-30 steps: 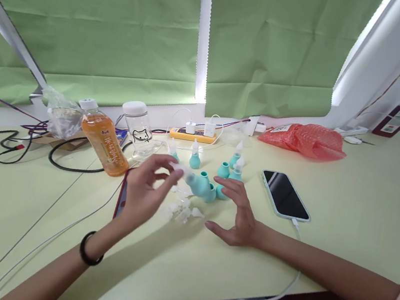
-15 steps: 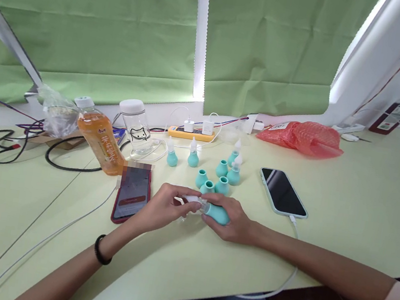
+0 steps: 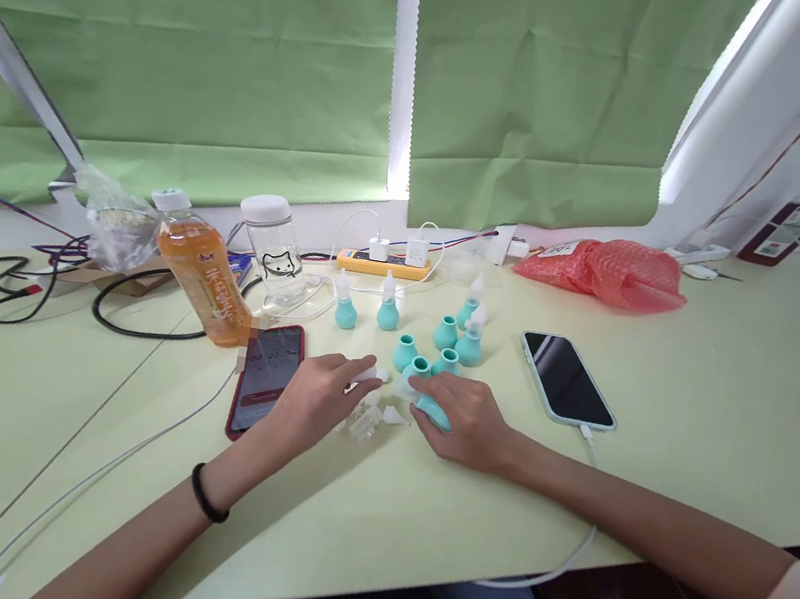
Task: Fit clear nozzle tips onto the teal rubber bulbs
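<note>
Between the thumb and fingers of my left hand (image 3: pixel 320 396) is a white nozzle tip (image 3: pixel 367 373), partly hidden. My right hand (image 3: pixel 472 420) is wrapped round a teal squeeze bulb (image 3: pixel 434 412) lying on its side, with a clear collar (image 3: pixel 410 392) at its left end. The nozzle tip and the collar are apart. Below and between the hands lie loose clear plastic pieces (image 3: pixel 365 424) and another white tip (image 3: pixel 393 416). Several open-necked teal bulbs (image 3: pixel 405 353) stand just behind. Farther back are several bulbs fitted with clear collars and white tips (image 3: pixel 388 312).
A red-cased phone (image 3: pixel 268 375) lies by my left wrist, and a charging phone (image 3: pixel 570 379) lies to the right. An orange drink bottle (image 3: pixel 203 273), a clear cup (image 3: pixel 274 254), a yellow power strip (image 3: pixel 384 266) and red bubble wrap (image 3: pixel 609 272) line the back.
My left hand has moved slightly left, taking the white tip away from the collar on the bulb. Loose pieces on the table now show between the hands. The right hand still holds the bulb.
</note>
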{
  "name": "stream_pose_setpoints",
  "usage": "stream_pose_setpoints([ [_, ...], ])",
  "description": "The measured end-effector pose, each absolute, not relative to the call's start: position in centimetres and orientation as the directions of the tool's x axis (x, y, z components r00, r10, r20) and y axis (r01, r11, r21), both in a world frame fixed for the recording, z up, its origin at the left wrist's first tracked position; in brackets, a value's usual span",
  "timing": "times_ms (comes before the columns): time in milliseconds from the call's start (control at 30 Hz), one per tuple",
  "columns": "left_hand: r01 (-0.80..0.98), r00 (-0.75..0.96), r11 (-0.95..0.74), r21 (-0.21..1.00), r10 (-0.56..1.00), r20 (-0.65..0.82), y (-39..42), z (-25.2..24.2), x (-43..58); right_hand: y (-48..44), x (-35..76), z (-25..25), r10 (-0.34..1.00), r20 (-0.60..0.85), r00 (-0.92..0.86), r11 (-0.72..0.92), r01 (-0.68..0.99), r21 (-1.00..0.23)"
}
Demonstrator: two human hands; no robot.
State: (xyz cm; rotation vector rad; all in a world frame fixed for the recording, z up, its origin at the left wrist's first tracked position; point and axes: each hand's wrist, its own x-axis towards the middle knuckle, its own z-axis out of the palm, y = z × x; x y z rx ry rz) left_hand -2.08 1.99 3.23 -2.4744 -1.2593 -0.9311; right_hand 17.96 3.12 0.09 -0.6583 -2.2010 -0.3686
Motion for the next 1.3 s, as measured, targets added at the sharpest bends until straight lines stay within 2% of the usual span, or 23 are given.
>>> stream_pose_setpoints([
  [100, 0.78, 0.478, -0.608, 0.148, 0.732, 0.485, 2.5, 2.9, -2.2, 2.8, 17.9, 0.0, 0.296, 0.806, -0.513, 0.863, 0.504, 0.004],
  [200, 0.815, 0.504, -0.57, 0.101, 0.785, 0.362, 2.6, 2.3, -1.6, 2.7, 17.9, -0.2, 0.312, 0.819, -0.482, 0.88, 0.472, -0.057],
  [300, 0.826, 0.508, -0.562, 0.046, 0.777, 0.372, 2.6, 1.7, -1.2, 2.8, 17.8, -0.3, 0.373, 0.807, -0.457, 0.877, 0.458, -0.146],
  [367, 0.809, 0.505, -0.584, 0.072, 0.751, 0.427, 2.5, 1.6, -1.2, 2.9, 17.7, -0.4, 0.413, 0.791, -0.451, 0.868, 0.457, -0.193],
  [433, 0.762, 0.494, -0.628, 0.159, 0.721, 0.485, 2.3, 1.7, -1.3, 2.9, 17.7, -0.5, 0.44, 0.774, -0.455, 0.855, 0.477, -0.205],
  [533, 0.649, 0.437, -0.666, 0.368, 0.722, 0.537, 1.8, 2.4, -1.3, 2.8, 17.8, -0.4, 0.392, 0.782, -0.485, 0.863, 0.488, -0.13],
  [600, 0.581, 0.424, -0.656, 0.482, 0.75, 0.508, 1.3, 2.9, -1.0, 2.8, 17.8, -0.2, 0.329, 0.798, -0.505, 0.881, 0.469, -0.067],
  [667, 0.553, 0.435, -0.64, 0.533, 0.768, 0.47, 0.9, 3.2, -0.6, 2.8, 17.8, -0.1, 0.306, 0.809, -0.502, 0.887, 0.459, -0.05],
  [833, 0.56, 0.462, -0.678, 0.476, 0.732, 0.501, 0.8, 2.8, -0.4, 2.9, 17.8, -0.2, 0.323, 0.825, -0.463, 0.888, 0.449, -0.096],
  [1033, 0.556, 0.574, -0.797, 0.237, 0.574, 0.584, 1.1, 2.2, -0.6, 3.0, 17.8, -0.4, 0.323, 0.821, -0.47, 0.876, 0.478, -0.071],
  [1100, 0.548, 0.577, -0.814, 0.192, 0.534, 0.618, 1.0, 2.1, -0.5, 2.9, 17.8, -0.4, 0.335, 0.817, -0.47, 0.869, 0.489, -0.075],
  [1200, 0.523, 0.556, -0.824, 0.216, 0.522, 0.647, 1.1, 2.3, -0.4, 2.6, 17.7, -0.4, 0.353, 0.81, -0.469, 0.86, 0.504, -0.082],
  [1300, 0.498, 0.565, -0.803, 0.326, 0.586, 0.58, 1.2, 2.9, -0.8, 2.5, 17.7, -0.3, 0.34, 0.806, -0.484, 0.866, 0.496, -0.066],
])
